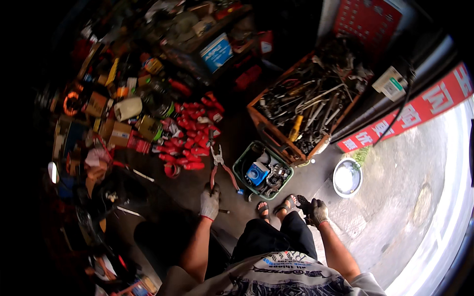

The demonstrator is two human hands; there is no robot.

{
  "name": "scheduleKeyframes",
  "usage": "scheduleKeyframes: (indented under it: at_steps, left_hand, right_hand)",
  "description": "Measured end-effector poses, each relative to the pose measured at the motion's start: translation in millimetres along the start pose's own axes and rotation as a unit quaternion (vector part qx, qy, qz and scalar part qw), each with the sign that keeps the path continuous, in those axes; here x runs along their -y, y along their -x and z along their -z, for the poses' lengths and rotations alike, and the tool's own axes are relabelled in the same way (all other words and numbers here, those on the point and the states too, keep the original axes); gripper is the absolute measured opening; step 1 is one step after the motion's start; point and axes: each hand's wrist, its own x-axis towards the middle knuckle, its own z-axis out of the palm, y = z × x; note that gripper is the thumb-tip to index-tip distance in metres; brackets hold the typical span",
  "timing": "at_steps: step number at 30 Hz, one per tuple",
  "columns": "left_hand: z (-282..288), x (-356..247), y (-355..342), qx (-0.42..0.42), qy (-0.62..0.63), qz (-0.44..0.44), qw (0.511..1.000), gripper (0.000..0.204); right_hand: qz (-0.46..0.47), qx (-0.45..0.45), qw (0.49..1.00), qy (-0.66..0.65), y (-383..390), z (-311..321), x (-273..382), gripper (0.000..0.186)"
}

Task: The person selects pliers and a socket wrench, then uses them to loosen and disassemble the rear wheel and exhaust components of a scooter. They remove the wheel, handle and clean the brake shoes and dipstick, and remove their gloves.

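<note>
My left hand (209, 206), in a pale work glove with dark grimy fingers, is closed round one red handle of a pair of pliers (217, 159). The pliers point away from me, their handles spread and the second one free of my fingers. Off to the right, my right hand (320, 213), gloved likewise, is closed on a small black part (304, 205) with a jagged outline. Its kind is too dark to make out. Between and beyond my hands stands a green-rimmed bin (238, 173) holding a blue box (257, 173) and metal parts.
A wooden crate (256, 109) heaped with wrenches and other tools stands behind the bin. Red-packaged items (190, 143) pile up at left, near cardboard boxes (120, 134). A metal basin (347, 177) sits on the floor at right, below a red banner (414, 109).
</note>
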Motion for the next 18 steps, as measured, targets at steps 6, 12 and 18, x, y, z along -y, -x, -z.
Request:
scheduleKeyframes:
  at_steps: [6, 12, 18]
  left_hand:
    - [43.1, 131.2, 154.4, -0.058, 0.109, 0.133, 0.983, 0.018]
    - [14.9, 191.8, 341.6, -0.17, -0.022, 0.122, 0.978, 0.022]
    - [-72.0, 157.9, 468.0, -0.165, 0.111, 0.312, 0.929, 0.038]
  right_hand:
    - [0.09, 0.178, 0.98, 0.015, -19.2, -45.6, 73.9, 0.024]
    - [0.219, 0.358, 0.892, 0.168, 5.8, -81.7, 101.0, 0.027]
    - [0.189, 0.216, 0.955, 0.068, -25.7, -154.2, 35.8, 0.035]
